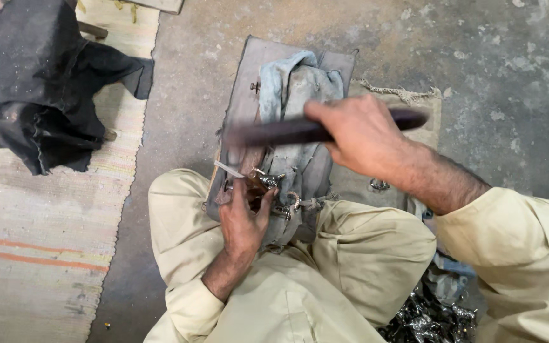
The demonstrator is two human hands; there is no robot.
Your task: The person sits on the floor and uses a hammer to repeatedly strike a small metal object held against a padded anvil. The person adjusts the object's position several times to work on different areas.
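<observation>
- Left hand (244, 222) pins a small metal piece (268, 181) on the cloth-padded block (287, 127) between the knees, steadying it.
- Right hand (357, 133) grips a dark rod-like tool (274, 132), raised above the block.

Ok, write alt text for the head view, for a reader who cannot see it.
Seated cross-legged on a concrete floor, a person swings a dark bar in the right hand while the left hand steadies small metal pieces on a cloth-covered block. A striped mat lies alongside.
</observation>
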